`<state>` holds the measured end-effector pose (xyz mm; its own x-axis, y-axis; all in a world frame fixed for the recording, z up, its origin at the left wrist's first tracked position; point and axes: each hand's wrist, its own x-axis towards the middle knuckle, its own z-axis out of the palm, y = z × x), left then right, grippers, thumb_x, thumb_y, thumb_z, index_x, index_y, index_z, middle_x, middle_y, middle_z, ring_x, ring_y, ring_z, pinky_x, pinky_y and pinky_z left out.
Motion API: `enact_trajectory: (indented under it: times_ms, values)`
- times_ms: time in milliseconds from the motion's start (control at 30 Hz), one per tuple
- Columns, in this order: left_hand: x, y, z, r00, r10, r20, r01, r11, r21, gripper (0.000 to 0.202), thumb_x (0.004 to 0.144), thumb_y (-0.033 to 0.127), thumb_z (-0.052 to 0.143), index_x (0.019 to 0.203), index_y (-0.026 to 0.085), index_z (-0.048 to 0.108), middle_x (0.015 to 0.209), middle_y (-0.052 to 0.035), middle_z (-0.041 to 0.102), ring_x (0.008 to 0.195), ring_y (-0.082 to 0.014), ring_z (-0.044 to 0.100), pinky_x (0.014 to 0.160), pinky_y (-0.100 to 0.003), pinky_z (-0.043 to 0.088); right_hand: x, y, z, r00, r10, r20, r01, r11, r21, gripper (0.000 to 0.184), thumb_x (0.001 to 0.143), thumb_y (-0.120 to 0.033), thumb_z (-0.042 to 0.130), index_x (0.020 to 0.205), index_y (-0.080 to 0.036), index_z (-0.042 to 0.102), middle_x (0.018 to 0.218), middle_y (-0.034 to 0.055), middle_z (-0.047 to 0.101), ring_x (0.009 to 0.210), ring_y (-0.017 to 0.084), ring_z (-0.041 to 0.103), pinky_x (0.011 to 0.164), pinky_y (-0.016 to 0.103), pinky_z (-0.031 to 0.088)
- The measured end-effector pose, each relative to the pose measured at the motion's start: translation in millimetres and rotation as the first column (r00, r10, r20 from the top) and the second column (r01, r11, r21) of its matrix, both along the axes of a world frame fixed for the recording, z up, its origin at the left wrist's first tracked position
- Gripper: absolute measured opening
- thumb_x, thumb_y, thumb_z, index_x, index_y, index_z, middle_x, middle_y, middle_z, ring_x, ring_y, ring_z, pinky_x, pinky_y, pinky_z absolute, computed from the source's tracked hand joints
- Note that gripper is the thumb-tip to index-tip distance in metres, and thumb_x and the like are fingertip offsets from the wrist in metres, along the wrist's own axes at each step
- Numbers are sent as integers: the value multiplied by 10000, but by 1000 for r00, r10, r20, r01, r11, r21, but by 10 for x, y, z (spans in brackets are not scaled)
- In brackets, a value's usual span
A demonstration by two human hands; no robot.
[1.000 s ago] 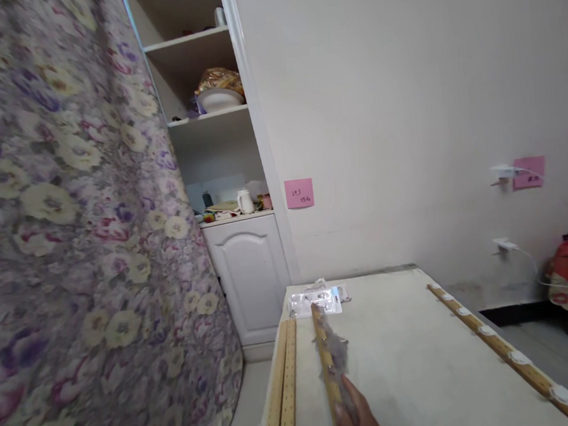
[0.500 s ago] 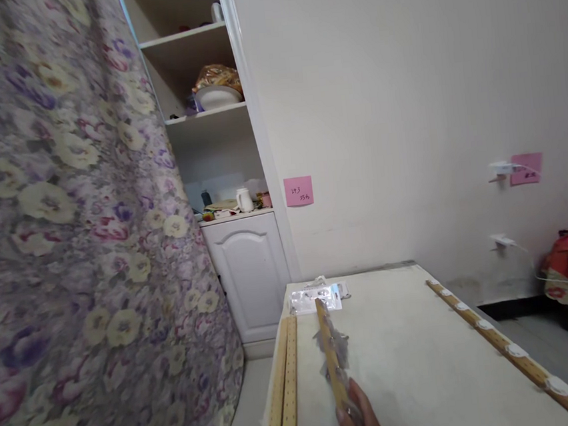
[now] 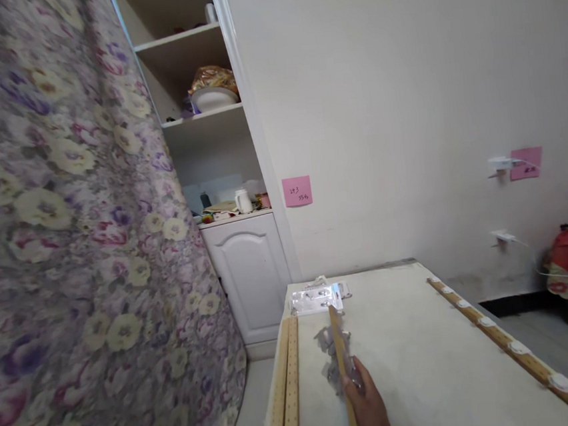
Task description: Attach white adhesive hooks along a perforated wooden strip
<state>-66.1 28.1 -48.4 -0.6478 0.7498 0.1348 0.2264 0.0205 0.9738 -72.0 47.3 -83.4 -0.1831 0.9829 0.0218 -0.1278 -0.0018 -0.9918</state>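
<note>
My right hand (image 3: 370, 405) reaches in from the bottom edge over a white table (image 3: 416, 334). Its fingers are closed round a thin wooden strip (image 3: 336, 332) that points away from me toward the wall. A crumpled piece of clear plastic wrap (image 3: 331, 359) clings to the strip just ahead of my thumb. My left hand is out of sight.
Two wooden strips (image 3: 287, 387) lie together along the table's left edge. Another strip with white pads (image 3: 502, 339) runs along its right edge. A clear blister pack (image 3: 317, 298) lies at the far end. A flowered curtain (image 3: 66, 247) hangs on the left, beside a white cupboard (image 3: 249, 270).
My hand has pushed forward and a little right with the strip. The view has shifted slightly to the right.
</note>
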Motion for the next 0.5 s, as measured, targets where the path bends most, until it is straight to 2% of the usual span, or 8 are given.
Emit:
enact_trajectory:
  times_ms: [200,367,500]
  values:
    - [-75,-47,44,996,1,-86,-6,998,-63,467,896,485,245,1072,310,641,1179,25,658,1310,-224,388,1029,-328,416,-88,26,-29,998,-14,-55,12,999,-47,618,547,-538,711,1076,-222,666,1014,60,716,1039,308,614,807,310,521]
    - [-94,-106,52,992,14,-127,-28,994,-107,402,919,446,312,1122,260,605,1262,-38,598,1259,-216,457,1066,-437,373,-112,0,-40,995,-40,-86,34,997,-67,574,549,-548,699,1025,-228,687,1027,46,715,1040,304,609,795,304,521]
    - [-74,-131,43,990,37,-139,-58,987,-151,390,920,441,332,1136,245,591,1291,-58,566,1219,-213,494,1039,-452,395,-114,-19,-36,993,-57,-101,49,996,-78,542,556,-556,690,990,-231,700,991,39,726,993,301,631,757,305,531]
